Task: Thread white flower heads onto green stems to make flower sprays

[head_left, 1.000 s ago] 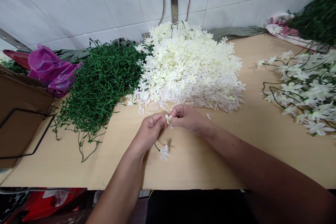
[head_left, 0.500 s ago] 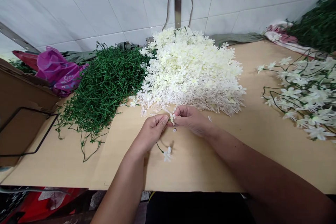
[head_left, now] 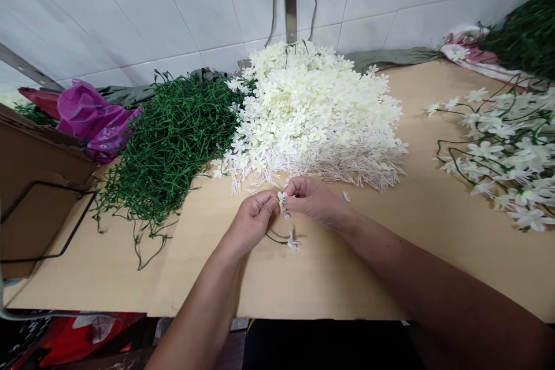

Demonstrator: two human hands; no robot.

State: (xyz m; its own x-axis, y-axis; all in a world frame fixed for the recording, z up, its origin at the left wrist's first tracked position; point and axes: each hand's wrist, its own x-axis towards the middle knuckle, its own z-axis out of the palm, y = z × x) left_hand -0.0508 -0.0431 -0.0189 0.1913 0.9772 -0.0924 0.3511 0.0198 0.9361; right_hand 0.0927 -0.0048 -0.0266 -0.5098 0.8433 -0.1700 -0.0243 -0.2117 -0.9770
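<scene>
My left hand (head_left: 250, 219) and my right hand (head_left: 313, 199) meet fingertip to fingertip over the wooden table (head_left: 329, 277), both pinched on a small white artificial flower (head_left: 281, 199). A thin green stem (head_left: 277, 239) runs down from my left hand and ends in a second white flower (head_left: 293, 241) that hangs near the tabletop. Just behind my hands lies a big heap of loose white flowers (head_left: 312, 115). A pile of green stems (head_left: 173, 139) lies to its left.
Stems with white flowers fitted on them (head_left: 503, 144) are spread at the right. A brown cardboard box (head_left: 30, 185) and a purple plastic bag (head_left: 89, 118) stand at the left. More green stems (head_left: 529, 34) lie far right. A white tiled wall (head_left: 173, 6) backs the table.
The flower at the end of the green stem has swung right and up, closer to my hands. Both hands stay pinched together at the same place.
</scene>
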